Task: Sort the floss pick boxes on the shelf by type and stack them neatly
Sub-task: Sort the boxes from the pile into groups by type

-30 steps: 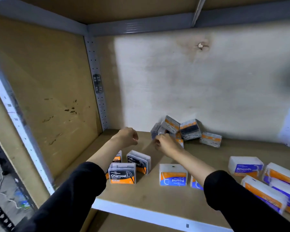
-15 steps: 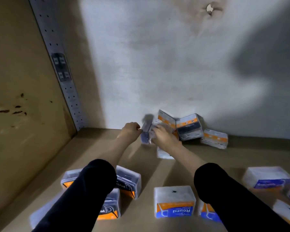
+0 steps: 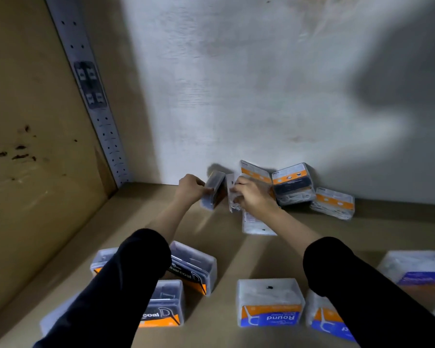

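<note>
At the back of the shelf my left hand (image 3: 190, 189) grips a dark charcoal floss pick box (image 3: 214, 189), held on edge. Just right of it my right hand (image 3: 251, 197) holds a white floss pick box (image 3: 232, 194), also upright. Behind my right hand a small pile leans on the back wall: an orange-topped box (image 3: 255, 170), a dark box (image 3: 293, 183) and a white box (image 3: 333, 203). A flat white box (image 3: 255, 223) lies under my right wrist. In front stand Charcoal boxes (image 3: 194, 268) and Round boxes (image 3: 270, 302).
The shelf board (image 3: 224, 254) is brown; a perforated metal upright (image 3: 91, 96) runs up the back left corner beside the brown side panel (image 3: 30, 121). More white and blue boxes (image 3: 419, 270) sit at the right edge. The pale back wall (image 3: 261, 84) closes the shelf.
My head has moved closer and lower into the shelf. My left hand has closed on the dark box and drawn it left of the pile, while my right hand took hold of the white box.
</note>
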Motion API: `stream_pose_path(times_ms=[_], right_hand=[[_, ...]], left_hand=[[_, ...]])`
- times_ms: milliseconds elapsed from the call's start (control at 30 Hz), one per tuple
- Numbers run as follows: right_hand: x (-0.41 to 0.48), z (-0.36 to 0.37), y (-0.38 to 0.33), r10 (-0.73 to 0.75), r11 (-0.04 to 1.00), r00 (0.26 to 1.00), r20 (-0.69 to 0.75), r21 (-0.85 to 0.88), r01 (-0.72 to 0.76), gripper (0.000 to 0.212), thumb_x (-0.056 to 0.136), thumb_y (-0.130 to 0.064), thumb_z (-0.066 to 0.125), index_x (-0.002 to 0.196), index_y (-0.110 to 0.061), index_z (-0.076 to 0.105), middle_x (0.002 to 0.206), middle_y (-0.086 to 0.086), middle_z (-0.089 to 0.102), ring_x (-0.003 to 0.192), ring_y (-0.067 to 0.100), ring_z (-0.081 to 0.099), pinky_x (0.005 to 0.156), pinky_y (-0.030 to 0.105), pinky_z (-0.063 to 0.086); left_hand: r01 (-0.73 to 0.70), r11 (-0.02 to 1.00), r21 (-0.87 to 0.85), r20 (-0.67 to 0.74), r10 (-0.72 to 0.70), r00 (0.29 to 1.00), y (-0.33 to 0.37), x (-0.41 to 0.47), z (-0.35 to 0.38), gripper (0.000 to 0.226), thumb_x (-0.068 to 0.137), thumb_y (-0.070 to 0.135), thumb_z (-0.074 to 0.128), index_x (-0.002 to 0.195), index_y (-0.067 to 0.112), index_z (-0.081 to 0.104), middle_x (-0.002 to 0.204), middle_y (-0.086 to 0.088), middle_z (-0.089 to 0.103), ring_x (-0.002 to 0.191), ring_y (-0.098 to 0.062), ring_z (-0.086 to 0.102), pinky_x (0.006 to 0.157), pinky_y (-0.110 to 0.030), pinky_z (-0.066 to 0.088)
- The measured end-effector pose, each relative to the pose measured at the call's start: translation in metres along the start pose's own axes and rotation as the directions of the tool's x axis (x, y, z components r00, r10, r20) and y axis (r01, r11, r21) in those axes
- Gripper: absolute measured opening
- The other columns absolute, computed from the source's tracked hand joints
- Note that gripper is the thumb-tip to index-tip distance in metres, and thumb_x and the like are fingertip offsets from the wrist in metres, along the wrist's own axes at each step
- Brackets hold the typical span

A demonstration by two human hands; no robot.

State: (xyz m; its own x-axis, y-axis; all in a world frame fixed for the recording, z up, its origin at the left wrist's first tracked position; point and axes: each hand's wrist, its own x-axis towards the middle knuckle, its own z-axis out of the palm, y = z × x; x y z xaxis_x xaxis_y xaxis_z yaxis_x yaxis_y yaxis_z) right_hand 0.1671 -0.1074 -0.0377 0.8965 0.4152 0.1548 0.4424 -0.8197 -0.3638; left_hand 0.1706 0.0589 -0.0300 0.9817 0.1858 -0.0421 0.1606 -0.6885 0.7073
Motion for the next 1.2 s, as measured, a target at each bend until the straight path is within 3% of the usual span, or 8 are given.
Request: stream_pose_path(times_ms=[167,333,567,733,800,867,1067,1200], right_hand=[[-0.014,0.001,0.002,-0.113,0.992,0.993,0.044,-0.052,0.116,0.03,0.088,0.006,0.049,0.117,0.004,0.059,0.118,0.017,0.054,0.107,0.03,0.057,0.091,0.041,0.047],[-0.012,-0.001,-0.006,-0.208,0.945,0.968,0.137,-0.227,0.236,0.049,0.086,0.012,0.04,0.134,-0.002,0.045,0.136,0.01,0.042,0.121,0.027,0.049,0.092,0.032,0.042],[0.005,-0.004,-0.015,0.035,0.998,0.998,0.044,0.054,-0.038,0.043,0.079,-0.027,0.07,0.113,-0.002,0.062,0.123,0.012,0.054,0.114,0.027,0.051,0.087,0.029,0.04],[0.018,-0.006,-0.023,0.18,0.977,0.983,0.041,0.112,-0.183,0.04,0.076,-0.021,0.073,0.108,-0.001,0.058,0.11,0.014,0.063,0.103,0.029,0.058,0.069,0.027,0.036],[0.022,-0.008,-0.022,0.215,0.971,0.974,0.07,0.091,-0.22,0.019,0.077,-0.02,0.071,0.084,-0.006,0.06,0.086,0.008,0.062,0.079,0.023,0.058,0.06,0.024,0.035],[0.025,-0.007,-0.022,0.249,0.961,0.964,0.093,0.099,-0.258,0.038,0.076,-0.021,0.07,0.055,-0.014,0.04,0.059,0.001,0.042,0.053,0.012,0.039,0.046,0.022,0.024],[0.027,-0.005,-0.021,0.278,0.951,0.96,0.045,0.127,-0.281,0.048,0.072,-0.022,0.072,0.049,-0.016,0.03,0.052,-0.001,0.032,0.047,0.009,0.029,0.043,0.022,0.019],[0.027,-0.009,-0.019,0.298,0.94,0.954,0.019,0.168,-0.297,0.047,0.071,-0.019,0.071,0.05,-0.015,0.03,0.053,-0.001,0.032,0.048,0.009,0.03,0.042,0.022,0.02]], left_hand=[[-0.033,0.952,0.304,-0.02,0.041,0.999,-0.015,-0.012,-0.021,0.03,0.078,0.001,0.064,0.107,0.004,0.065,0.112,-0.016,0.064,0.1,-0.031,0.062,0.084,-0.03,0.049],[-0.156,0.848,0.506,0.122,0.109,0.987,-0.024,-0.022,-0.022,0.036,0.08,0.013,0.066,0.115,0.007,0.062,0.119,-0.014,0.063,0.108,-0.029,0.058,0.091,-0.032,0.047],[-0.083,0.943,0.323,0.017,0.082,0.997,-0.024,-0.007,-0.028,0.034,0.085,0.022,0.063,0.115,0.005,0.062,0.122,-0.013,0.061,0.11,-0.027,0.058,0.089,-0.031,0.047],[-0.017,0.908,0.42,0.155,-0.053,0.987,-0.03,0.007,-0.027,0.041,0.086,0.033,0.06,0.116,0.005,0.062,0.12,-0.013,0.062,0.091,-0.02,0.051,0.057,-0.019,0.033],[-0.003,0.917,0.398,0.186,-0.077,0.98,-0.032,0.011,-0.028,0.039,0.086,0.032,0.06,0.113,0.004,0.064,0.114,-0.013,0.064,0.086,-0.019,0.049,0.058,-0.022,0.034],[-0.01,0.929,0.37,0.193,-0.066,0.979,-0.032,0.012,-0.029,0.038,0.084,0.031,0.065,0.107,0.001,0.065,0.101,-0.01,0.062,0.085,-0.02,0.049,0.059,-0.023,0.034],[-0.127,0.935,0.331,0.134,0.087,0.987,-0.03,0.012,-0.027,0.046,0.075,0.023,0.075,0.111,0.003,0.056,0.114,-0.013,0.059,0.092,-0.018,0.047,0.072,-0.027,0.04],[-0.164,0.942,0.293,0.172,0.116,0.978,-0.029,0.011,-0.026,0.04,0.073,0.02,0.077,0.097,0.011,0.046,0.118,-0.015,0.06,0.091,-0.02,0.052,0.077,-0.032,0.046]])
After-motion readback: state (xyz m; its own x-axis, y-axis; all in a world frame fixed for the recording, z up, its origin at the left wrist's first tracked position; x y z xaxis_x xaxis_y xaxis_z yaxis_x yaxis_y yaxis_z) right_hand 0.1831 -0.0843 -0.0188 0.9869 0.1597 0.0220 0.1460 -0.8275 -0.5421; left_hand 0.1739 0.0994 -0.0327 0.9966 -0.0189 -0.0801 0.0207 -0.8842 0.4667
